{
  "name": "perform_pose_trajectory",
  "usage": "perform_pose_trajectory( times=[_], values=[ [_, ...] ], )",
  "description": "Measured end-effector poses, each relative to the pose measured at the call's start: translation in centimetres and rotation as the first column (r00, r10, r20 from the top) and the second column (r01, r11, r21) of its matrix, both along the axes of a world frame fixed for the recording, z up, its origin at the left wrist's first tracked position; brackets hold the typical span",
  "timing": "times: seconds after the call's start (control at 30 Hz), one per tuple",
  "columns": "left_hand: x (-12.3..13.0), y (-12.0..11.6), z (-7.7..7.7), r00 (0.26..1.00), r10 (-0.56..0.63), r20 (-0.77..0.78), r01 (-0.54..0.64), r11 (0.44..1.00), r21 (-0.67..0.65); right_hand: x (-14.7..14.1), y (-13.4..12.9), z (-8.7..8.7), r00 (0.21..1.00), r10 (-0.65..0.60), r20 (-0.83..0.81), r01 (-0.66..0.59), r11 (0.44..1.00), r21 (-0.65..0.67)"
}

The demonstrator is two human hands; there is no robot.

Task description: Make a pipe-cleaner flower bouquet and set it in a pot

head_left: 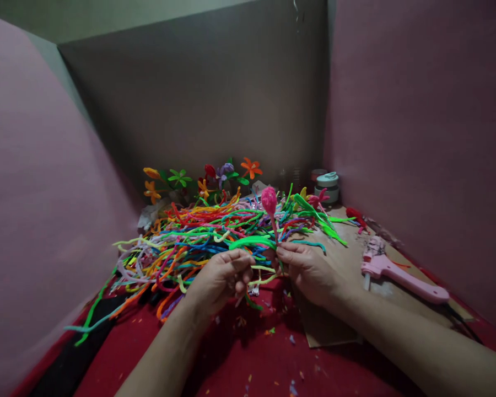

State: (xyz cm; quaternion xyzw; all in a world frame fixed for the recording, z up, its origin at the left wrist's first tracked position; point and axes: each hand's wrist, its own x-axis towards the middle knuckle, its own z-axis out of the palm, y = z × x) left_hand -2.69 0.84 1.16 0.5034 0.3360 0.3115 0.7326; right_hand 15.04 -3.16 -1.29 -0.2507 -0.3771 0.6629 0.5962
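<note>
My right hand pinches the stem of a pink fuzzy pipe-cleaner flower bud, which stands upright with its round head at the top. A bright green pipe-cleaner piece reaches left from the stem, just above my left fingers. My left hand is beside the stem with its fingers curled together; what they hold, if anything, is hidden. Just behind both hands spreads a large heap of many-coloured pipe cleaners.
A pink glue gun lies on a brown board at the right. Finished pipe-cleaner flowers stand behind the heap, near a lidded jar. Small scraps dot the red cloth. Pink panels rise on both sides.
</note>
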Motion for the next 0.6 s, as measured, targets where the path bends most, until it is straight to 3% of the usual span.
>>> perform_pose_trajectory(
  times=[0.1,0.2,0.4,0.5,0.6],
  values=[
    [1.1,-1.2,-0.2,0.994,-0.056,-0.098,0.067,0.992,0.110,-0.2,-0.1,0.0,0.999,0.025,0.022,-0.024,0.999,-0.025],
    [2.4,-2.1,-0.3,0.977,-0.126,-0.174,0.150,0.979,0.138,-0.2,-0.2,-0.2,0.996,0.049,0.077,-0.047,0.998,-0.033],
    [4.1,-1.5,-0.3,0.968,-0.040,-0.249,0.093,0.974,0.208,0.0,0.0,0.2,0.995,0.035,0.092,-0.034,0.999,-0.014],
    [4.8,-0.8,-0.1,0.969,0.020,-0.247,0.034,0.976,0.215,0.7,0.1,1.5,0.967,-0.172,0.188,0.174,0.985,0.003],
    [5.7,-0.3,0.0,0.975,0.112,-0.192,-0.069,0.973,0.220,2.6,0.5,3.2,0.827,-0.473,0.306,0.455,0.881,0.132]
  ],
)
